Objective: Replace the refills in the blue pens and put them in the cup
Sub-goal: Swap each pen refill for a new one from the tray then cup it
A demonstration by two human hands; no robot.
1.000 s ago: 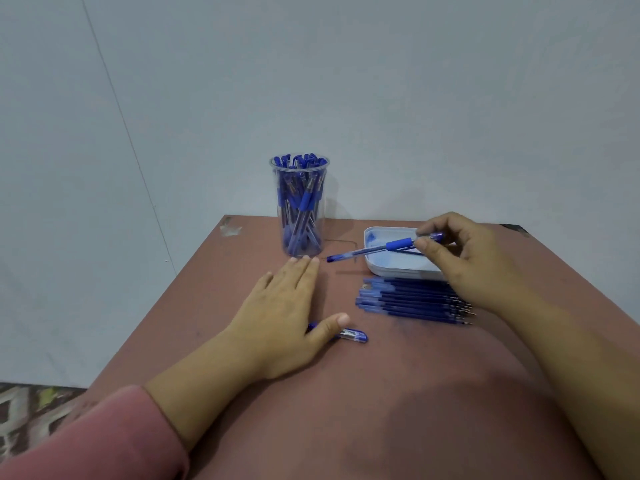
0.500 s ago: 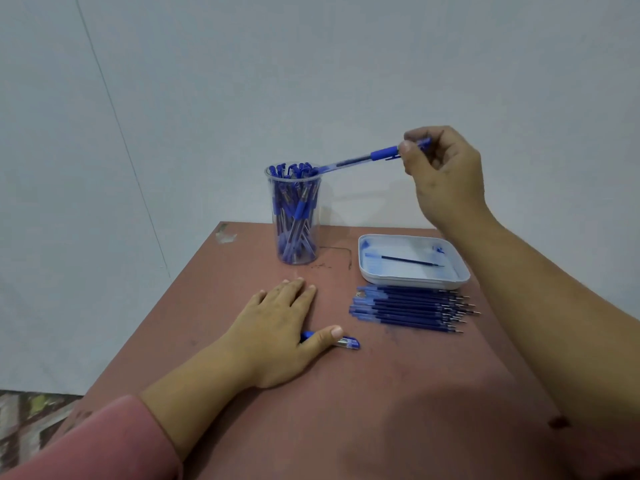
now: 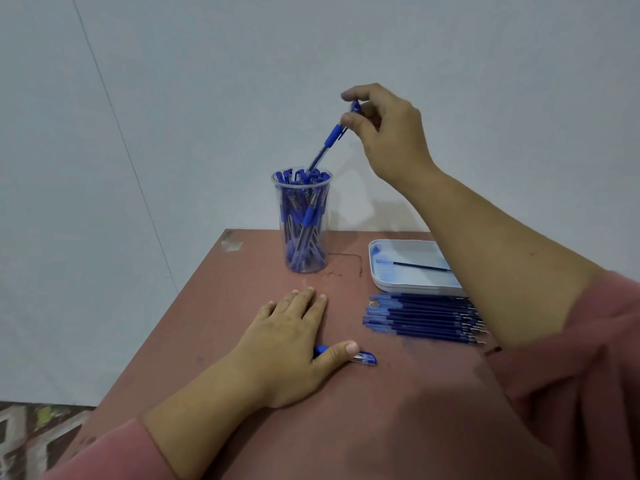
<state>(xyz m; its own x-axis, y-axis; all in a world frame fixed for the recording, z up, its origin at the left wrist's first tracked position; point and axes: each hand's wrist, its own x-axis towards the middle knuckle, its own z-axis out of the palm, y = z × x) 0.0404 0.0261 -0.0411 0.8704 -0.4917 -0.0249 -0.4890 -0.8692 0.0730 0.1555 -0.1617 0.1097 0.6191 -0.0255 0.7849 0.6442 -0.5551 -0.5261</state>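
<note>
Reddish tabletop (image 3: 398, 410): right hand (image 3: 388, 133) pinches a blue pen (image 3: 332, 136) tilted into the cup (image 3: 302, 223); nearer than the cup, left hand (image 3: 291, 344) lies flat, fingers open, thumb on a pen piece (image 3: 363, 358).

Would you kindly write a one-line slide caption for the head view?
Right hand lowers a blue pen into the full clear cup; left hand rests flat over another pen.

Plain room, bare wall (image 3: 381, 46), worn table (image 3: 398, 410)
</note>
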